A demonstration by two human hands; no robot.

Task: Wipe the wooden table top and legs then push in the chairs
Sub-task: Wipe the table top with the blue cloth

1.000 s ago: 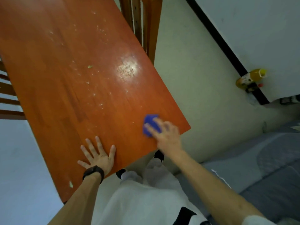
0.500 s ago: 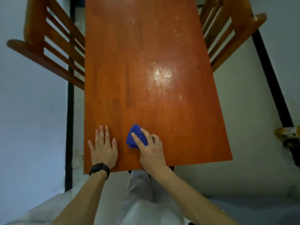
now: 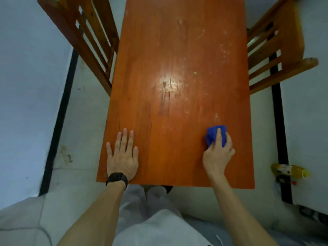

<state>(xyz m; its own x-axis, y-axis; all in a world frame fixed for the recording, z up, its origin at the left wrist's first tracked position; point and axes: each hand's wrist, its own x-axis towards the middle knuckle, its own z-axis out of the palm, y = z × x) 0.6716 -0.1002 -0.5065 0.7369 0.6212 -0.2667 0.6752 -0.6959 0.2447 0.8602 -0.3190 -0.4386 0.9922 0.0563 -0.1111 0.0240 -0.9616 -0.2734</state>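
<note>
Gripping the crumpled blue cloth (image 3: pixel 215 133), the right hand (image 3: pixel 217 153) has swept away from the flat, straight-fingered left hand (image 3: pixel 122 155) — pale specks (image 3: pixel 221 48) remain ahead.

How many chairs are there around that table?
2. The left chair stands beside the table's left edge, the right chair beside its right edge, both toward the far end. Others may be out of frame.

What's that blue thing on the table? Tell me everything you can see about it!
It is a small blue cloth, soft-looking and bunched into a wad. It lies on the orange-brown wooden table, near its right edge and the near end. The right hand grips it, forefinger laid across the top, pressing it onto the wood.
</note>
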